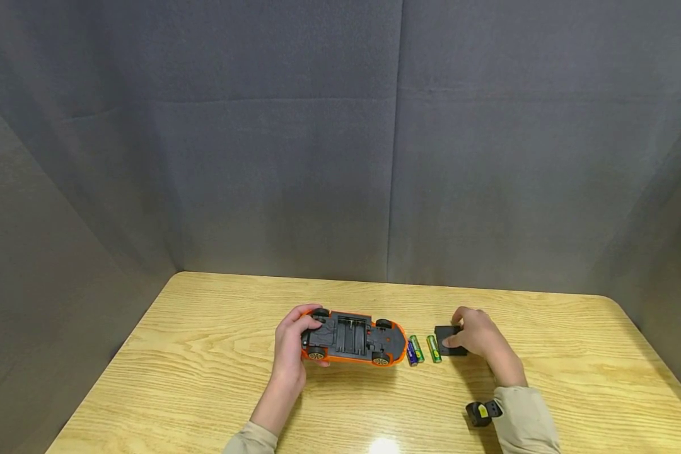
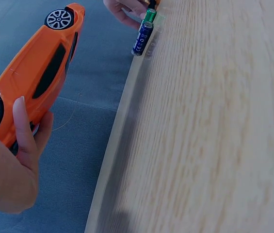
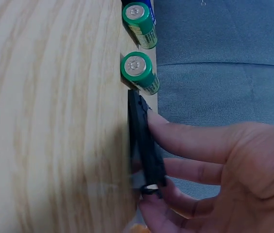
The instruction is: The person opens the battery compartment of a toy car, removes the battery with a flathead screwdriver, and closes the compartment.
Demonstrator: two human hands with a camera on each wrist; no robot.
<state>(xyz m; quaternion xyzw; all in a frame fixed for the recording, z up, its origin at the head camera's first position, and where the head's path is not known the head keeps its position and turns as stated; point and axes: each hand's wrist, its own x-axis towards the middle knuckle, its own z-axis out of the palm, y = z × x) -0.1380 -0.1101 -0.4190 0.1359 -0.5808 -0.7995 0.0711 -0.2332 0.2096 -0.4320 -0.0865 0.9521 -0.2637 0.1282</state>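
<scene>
My left hand (image 1: 289, 345) grips the rear end of an orange toy car (image 1: 343, 360), thumb over its black underside. The car is upside down, wheels up, and the open battery compartment (image 1: 352, 335) in its middle shows bare slots. In the left wrist view the car's orange side (image 2: 27, 65) is seen. My right hand (image 1: 479, 333) pinches a flat black cover (image 3: 144, 141) between thumb and fingers, one edge of it low over the table. Left of the cover lies a green battery (image 1: 434, 349). Another green battery (image 1: 417, 348) and a blue battery (image 1: 411, 354) lie side by side near the car's front.
The wooden table (image 1: 215, 378) spreads around both hands, with its far edge beyond them. Grey cloth (image 1: 284, 157) hangs behind the table and at both sides. A black wrist camera (image 1: 479, 414) sits at the right sleeve cuff.
</scene>
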